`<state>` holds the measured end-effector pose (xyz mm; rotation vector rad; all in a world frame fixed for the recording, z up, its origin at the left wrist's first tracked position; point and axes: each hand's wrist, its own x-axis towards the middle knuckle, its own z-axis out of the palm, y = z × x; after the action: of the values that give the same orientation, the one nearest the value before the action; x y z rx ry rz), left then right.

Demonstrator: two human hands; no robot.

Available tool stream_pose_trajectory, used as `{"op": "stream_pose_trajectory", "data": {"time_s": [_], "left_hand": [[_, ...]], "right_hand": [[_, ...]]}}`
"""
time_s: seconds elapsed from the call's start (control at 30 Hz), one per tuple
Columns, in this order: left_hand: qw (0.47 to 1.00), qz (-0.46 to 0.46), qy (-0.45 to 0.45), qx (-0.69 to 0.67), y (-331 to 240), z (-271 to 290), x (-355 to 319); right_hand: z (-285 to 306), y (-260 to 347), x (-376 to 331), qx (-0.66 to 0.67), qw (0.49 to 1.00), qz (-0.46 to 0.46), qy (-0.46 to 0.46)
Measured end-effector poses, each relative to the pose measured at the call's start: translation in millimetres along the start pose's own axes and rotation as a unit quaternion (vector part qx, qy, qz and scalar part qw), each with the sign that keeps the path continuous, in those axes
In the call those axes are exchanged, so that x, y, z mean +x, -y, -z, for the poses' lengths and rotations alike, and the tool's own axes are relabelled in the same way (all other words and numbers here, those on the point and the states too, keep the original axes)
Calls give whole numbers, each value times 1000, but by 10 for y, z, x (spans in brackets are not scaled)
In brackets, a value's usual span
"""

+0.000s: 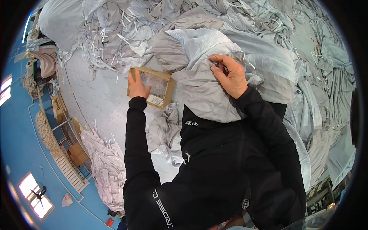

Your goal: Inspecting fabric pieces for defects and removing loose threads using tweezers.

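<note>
A light grey cloth (pixel 207 76) lies bunched over my lap, its folds hanging toward my knees. My right hand (pixel 232 76) is closed on a fold of this cloth, thumb and fingers pinched together near its edge. My left hand (pixel 138 87) reaches to a shallow open cardboard box (pixel 168 92) on my left. Its fingers are stretched and apart over the box's left side, with nothing visible in them. Inside the box lies a heap of small clear or whitish pieces (pixel 155 82), too small to name. A white label (pixel 155 100) shows on the box's near side.
Heaps of grey cloth with white ties (pixel 126 34) spread across the far side and right. A pinkish-grey cloth pile (pixel 105 165) lies at left, before a slatted white rack (pixel 73 168) with cardboard boxes (pixel 78 154). Loose cloth (pixel 165 128) lies beside my left forearm.
</note>
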<state>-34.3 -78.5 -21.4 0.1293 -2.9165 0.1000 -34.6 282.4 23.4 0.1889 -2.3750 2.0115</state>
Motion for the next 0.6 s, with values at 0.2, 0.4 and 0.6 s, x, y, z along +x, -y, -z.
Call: {"op": "stream_pose_trajectory", "data": {"time_s": [0.2, 0.4, 0.6], "left_hand": [[874, -39, 115, -471, -1177, 866, -74], [892, -63, 80, -441, -1791, 999, -111], [898, -58, 32, -434, -1815, 879, -170]], "right_hand": [[-33, 18, -5, -19, 1000, 3, -3], [-38, 24, -9, -29, 1000, -5, -9], [-33, 7, -12, -33, 999, -2, -14]]}}
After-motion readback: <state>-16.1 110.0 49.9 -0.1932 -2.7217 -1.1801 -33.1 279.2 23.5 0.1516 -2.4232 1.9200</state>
